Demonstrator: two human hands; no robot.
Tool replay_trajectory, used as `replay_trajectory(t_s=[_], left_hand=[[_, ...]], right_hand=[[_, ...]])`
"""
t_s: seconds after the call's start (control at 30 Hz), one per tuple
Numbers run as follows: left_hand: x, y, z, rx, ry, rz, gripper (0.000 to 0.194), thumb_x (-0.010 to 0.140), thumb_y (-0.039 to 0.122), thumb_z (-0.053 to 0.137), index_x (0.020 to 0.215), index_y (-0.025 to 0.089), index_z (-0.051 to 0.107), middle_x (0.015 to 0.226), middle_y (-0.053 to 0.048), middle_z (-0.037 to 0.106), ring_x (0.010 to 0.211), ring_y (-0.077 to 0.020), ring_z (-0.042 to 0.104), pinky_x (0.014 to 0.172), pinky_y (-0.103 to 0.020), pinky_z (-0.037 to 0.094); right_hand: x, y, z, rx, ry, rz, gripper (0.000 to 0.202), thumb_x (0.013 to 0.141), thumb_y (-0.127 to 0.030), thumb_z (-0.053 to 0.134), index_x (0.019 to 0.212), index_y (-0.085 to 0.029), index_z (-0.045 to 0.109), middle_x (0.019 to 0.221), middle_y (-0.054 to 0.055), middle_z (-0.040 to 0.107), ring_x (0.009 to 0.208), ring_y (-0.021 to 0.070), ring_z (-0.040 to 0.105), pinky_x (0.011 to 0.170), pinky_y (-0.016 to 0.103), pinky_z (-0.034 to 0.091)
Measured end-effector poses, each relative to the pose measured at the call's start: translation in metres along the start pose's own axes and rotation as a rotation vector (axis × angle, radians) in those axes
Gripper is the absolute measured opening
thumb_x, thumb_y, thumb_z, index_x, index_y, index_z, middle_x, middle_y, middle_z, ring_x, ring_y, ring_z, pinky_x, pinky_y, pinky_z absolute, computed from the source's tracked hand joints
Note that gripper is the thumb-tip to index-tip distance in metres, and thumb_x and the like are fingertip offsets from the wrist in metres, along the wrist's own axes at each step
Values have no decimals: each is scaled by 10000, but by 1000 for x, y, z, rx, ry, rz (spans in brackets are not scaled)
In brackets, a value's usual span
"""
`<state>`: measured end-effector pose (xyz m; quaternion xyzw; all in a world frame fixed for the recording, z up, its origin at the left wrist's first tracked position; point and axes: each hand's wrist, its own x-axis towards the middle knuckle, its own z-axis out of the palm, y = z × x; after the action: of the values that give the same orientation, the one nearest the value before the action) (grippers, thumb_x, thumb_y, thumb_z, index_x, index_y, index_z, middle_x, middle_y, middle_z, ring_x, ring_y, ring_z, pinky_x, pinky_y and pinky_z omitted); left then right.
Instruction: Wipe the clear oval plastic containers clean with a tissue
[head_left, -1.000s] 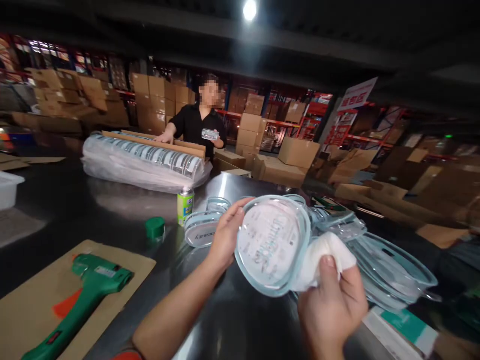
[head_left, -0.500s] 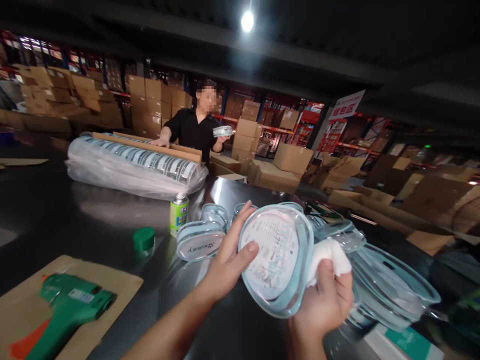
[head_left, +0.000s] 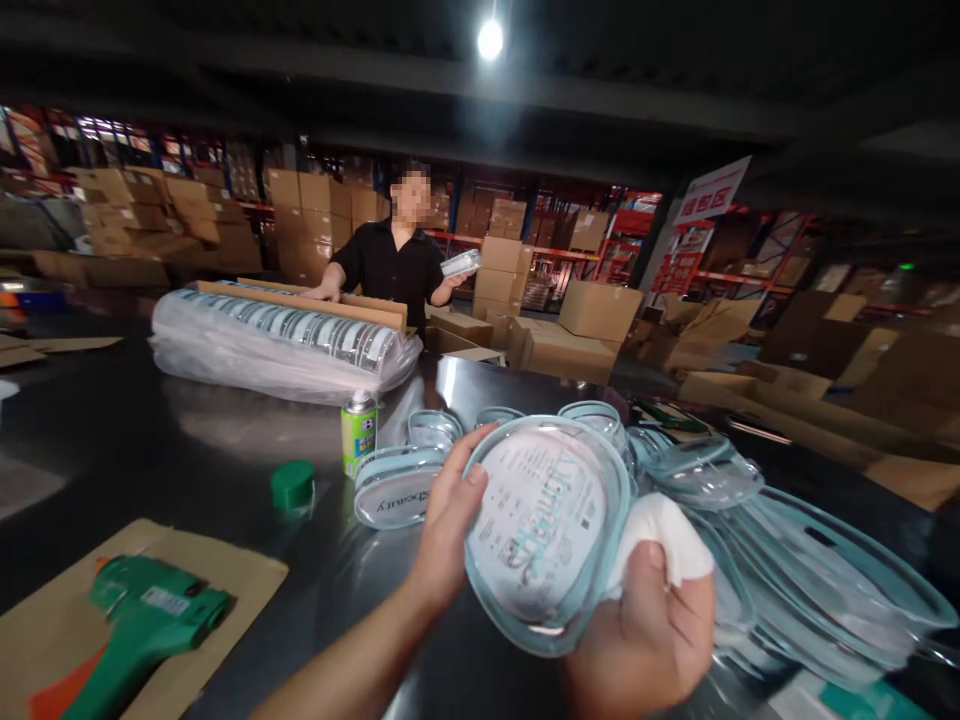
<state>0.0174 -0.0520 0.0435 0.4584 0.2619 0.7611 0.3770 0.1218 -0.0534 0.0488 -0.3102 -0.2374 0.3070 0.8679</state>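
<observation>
A rounded clear plastic pouch [head_left: 544, 530] with pale blue trim and printed lettering is held up in front of me. My left hand [head_left: 450, 525] grips its left edge, thumb on the front face. At the pouch's right side, my right hand [head_left: 652, 630] is closed on a white cloth [head_left: 667, 535], which lies against the edge; the fingertips are partly hidden. Behind my left hand, a similar smaller pouch [head_left: 397, 497] rests on the dark table [head_left: 330, 610]. More clear pouches [head_left: 817, 570] lie heaped to the right of my right hand.
A green glue gun [head_left: 150, 610] lies on cardboard at the left. Near it are a green cap [head_left: 292, 485] and a spray can [head_left: 360, 432]. Across the table, a person [head_left: 394, 262] holds a pouch beside a plastic-wrapped row of pouches [head_left: 277, 340]. Cardboard boxes [head_left: 600, 310] stand behind.
The held pouch has turned to face me more squarely and moved slightly left and down. My right hand and the cloth have shifted a little down. The person's pouch is slightly higher.
</observation>
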Motion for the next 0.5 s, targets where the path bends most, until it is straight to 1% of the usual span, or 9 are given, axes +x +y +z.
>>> replay_trajectory(t_s=[0.1,0.2,0.27,0.37,0.5], left_hand=[[0,0,-1,-13,0,-9,388,929,411,494,1255,217,575,1336,-60,589,1299,-279,463,1086,-360,334],[-1,-1,-1,-27,23,-41,416,902,432,539,1253,216,593,1334,-63,594,1290,-286,476,1095,-380,331],[-3,-1,-1,-42,37,-54,431,886,447,564,1250,221,605,1338,-59,597,1293,-281,478,1091,-367,340],[-4,0,-1,-54,43,-62,415,886,439,572,1251,245,612,1349,-37,600,1308,-263,471,1092,-347,345],[-3,1,-1,-21,78,-96,368,903,426,563,1234,277,628,1358,-10,598,1318,-246,466,1111,-345,318]], right_hand=[[0,0,-1,8,24,36,395,731,-365,749,1069,-172,685,1052,43,708,905,169,658,797,264,527],[1,2,-2,-17,34,34,397,728,-384,748,1060,-176,687,1038,52,711,911,187,662,800,287,537],[2,3,-3,-32,41,17,405,723,-393,744,1057,-172,687,1060,68,706,940,207,658,822,314,538],[4,4,-4,-29,26,38,420,726,-402,735,1072,-171,681,1092,77,697,953,224,657,839,348,536],[5,4,-5,-45,-10,43,389,748,-395,729,1067,-176,687,1032,53,710,901,193,662,790,298,536]])
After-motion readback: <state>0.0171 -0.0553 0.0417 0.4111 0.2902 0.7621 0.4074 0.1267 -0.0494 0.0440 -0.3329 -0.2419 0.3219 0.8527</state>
